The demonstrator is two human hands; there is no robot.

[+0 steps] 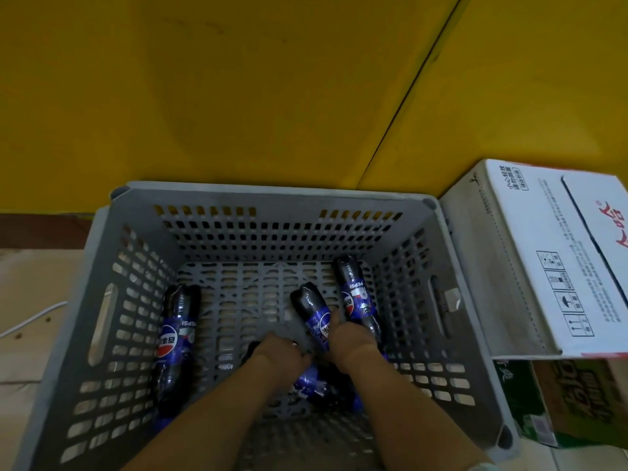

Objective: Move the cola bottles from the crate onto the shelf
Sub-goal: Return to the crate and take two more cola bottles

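Both hands down in crate [142,266], lower centre. Right hand [343,338] curled round middle bottle [311,309], long axis running up-frame. Left hand [280,351] curled on a hidden bottle. Others flat nearby. Shelf unseen.

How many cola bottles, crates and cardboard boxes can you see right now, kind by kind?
Cola bottles: at least 4, one by the left wall, one far right, one under the right hand, one or more partly hidden beneath the hands
Grey crate: 1
Cardboard boxes: 2, white, green
Total: at least 7
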